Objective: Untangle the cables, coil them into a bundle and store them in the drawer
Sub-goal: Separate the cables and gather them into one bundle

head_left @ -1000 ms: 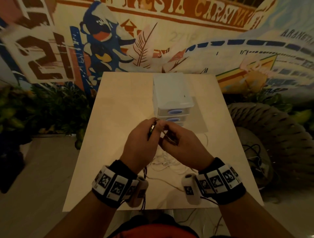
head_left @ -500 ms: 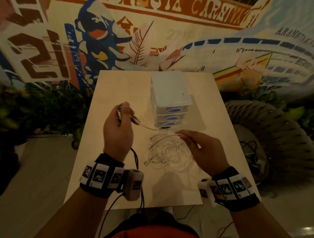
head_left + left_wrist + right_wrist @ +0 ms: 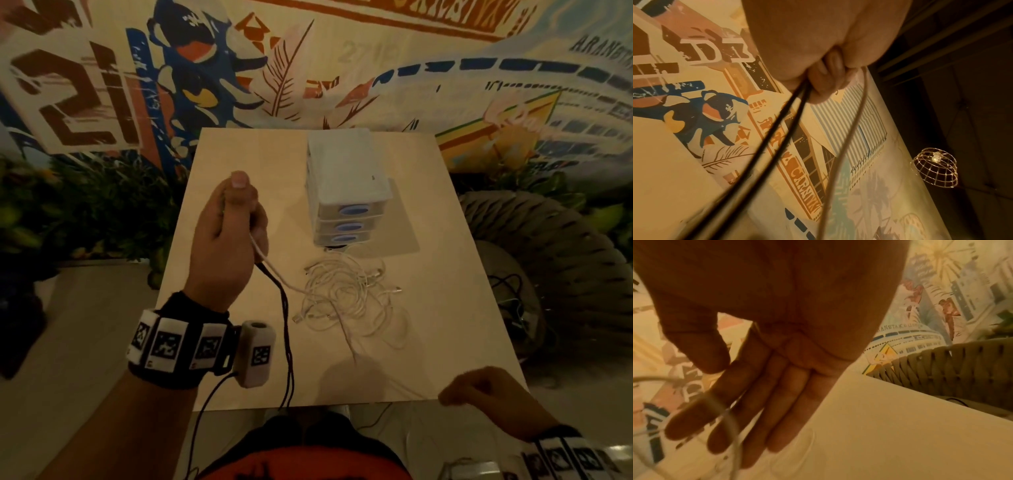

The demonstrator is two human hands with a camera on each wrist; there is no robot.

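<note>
My left hand (image 3: 226, 240) grips white cable (image 3: 274, 270) and black cable ends, lifted left of the drawers (image 3: 346, 205) to draw them from the tangle (image 3: 346, 294); my right hand (image 3: 764, 369) lies open, a strand across its fingers.

Dim warm light, blurred, edges warped

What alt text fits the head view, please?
The left hand grips a white cable and a black cable above the table. A white tangle lies before closed drawers; the right hand hangs near.
</note>
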